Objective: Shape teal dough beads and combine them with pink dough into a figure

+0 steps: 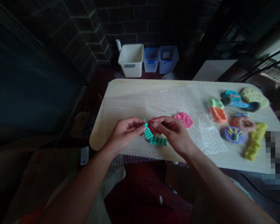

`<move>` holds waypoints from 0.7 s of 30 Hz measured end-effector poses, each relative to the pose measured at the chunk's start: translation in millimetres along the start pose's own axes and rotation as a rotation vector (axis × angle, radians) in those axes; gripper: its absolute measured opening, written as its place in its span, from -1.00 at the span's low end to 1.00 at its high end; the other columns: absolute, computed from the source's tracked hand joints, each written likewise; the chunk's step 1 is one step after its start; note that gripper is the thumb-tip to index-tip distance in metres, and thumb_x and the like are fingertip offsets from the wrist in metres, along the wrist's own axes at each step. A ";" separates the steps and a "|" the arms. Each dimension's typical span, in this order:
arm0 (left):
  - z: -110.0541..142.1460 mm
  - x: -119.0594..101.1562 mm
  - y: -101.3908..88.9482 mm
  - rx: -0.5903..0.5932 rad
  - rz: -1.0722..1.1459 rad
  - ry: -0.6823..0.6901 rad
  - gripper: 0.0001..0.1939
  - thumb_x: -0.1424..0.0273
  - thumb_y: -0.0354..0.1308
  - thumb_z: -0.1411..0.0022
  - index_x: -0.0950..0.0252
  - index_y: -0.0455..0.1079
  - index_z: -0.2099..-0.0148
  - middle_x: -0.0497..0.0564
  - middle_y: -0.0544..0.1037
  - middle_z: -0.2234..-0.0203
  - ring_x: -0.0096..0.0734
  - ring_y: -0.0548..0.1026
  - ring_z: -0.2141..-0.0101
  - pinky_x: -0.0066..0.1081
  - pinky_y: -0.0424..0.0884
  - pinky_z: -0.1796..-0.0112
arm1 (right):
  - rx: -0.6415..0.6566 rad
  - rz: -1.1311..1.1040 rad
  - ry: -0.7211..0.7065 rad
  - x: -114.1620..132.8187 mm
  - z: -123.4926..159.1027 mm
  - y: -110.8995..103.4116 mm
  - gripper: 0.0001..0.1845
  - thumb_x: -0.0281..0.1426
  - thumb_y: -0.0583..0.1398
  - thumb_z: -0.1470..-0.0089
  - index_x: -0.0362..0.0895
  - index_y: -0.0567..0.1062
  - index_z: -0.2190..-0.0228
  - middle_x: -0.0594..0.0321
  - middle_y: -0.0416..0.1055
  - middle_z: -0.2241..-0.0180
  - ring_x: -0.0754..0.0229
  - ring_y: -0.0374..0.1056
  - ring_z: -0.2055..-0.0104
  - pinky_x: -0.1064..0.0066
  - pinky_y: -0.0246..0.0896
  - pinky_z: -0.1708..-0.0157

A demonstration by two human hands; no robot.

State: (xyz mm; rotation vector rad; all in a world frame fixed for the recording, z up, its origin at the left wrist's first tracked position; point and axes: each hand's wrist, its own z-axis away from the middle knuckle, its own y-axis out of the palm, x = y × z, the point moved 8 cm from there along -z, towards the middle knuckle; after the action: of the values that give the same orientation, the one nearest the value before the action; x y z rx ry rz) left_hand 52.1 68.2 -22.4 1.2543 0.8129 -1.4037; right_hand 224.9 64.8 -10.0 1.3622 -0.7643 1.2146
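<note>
My left hand [126, 130] and my right hand [174, 132] meet over a sheet of bubble wrap [130, 109] on a light wooden table [121, 85]. Both hands pinch a clay piece: a dark red lump [152, 127] bordered by a row of small teal balls [154, 138]. The left fingers press on the teal balls at the upper end. The right thumb and fingers close on the red lump. A flat pink clay lump [184, 119] lies on the wrap just right of my right hand.
Several finished clay shapes lie at the table's right: an orange and green piece [217, 112], a blue one [238, 101], a purple disc [233, 134], yellow-green pieces [254, 141]. A white bin [130, 60] and two blue bins [160, 58] stand on the floor beyond.
</note>
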 end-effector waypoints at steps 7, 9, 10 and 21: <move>0.1 -1.0 2.8 -0.018 -0.011 0.004 -0.70 0.30 0.55 -0.15 0.32 0.65 0.12 0.08 0.74 0.23 -0.32 0.66 0.24 -0.36 0.56 0.15 | 0.003 -0.067 0.053 -7.5 0.5 -1.0 -0.71 -0.29 0.55 -0.02 -0.10 0.71 0.23 0.20 0.66 0.30 0.22 0.54 0.30 0.36 0.49 0.26; 0.2 -2.7 4.4 -0.015 -0.006 0.011 -0.71 0.31 0.56 -0.14 0.32 0.66 0.13 0.07 0.74 0.24 -0.34 0.66 0.24 -0.39 0.56 0.15 | 0.000 -0.058 0.036 -7.1 0.2 -1.6 -0.70 -0.30 0.57 0.02 -0.12 0.71 0.25 0.20 0.65 0.31 0.23 0.54 0.30 0.38 0.49 0.26; 0.3 -3.3 4.8 -0.015 -0.002 0.015 -0.72 0.32 0.56 -0.14 0.31 0.66 0.13 0.07 0.74 0.24 -0.35 0.66 0.24 -0.40 0.56 0.16 | 0.000 -0.053 0.028 -6.9 0.1 -1.7 -0.69 -0.30 0.58 0.03 -0.12 0.71 0.25 0.20 0.65 0.31 0.24 0.53 0.31 0.39 0.48 0.26; 0.3 -3.8 4.5 -0.022 -0.002 0.078 -0.74 0.33 0.56 -0.14 0.30 0.67 0.15 0.07 0.75 0.24 -0.33 0.68 0.23 -0.39 0.59 0.15 | -0.025 -0.002 -0.019 -4.4 -0.9 0.0 -0.72 -0.22 0.59 0.07 -0.09 0.74 0.36 0.21 0.66 0.37 0.25 0.52 0.37 0.41 0.48 0.34</move>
State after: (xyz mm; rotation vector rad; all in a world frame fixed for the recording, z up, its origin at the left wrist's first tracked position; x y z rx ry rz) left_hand 56.0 67.8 -18.0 1.2982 0.8807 -1.3513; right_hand 223.6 64.8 -14.3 1.3552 -0.7884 1.1882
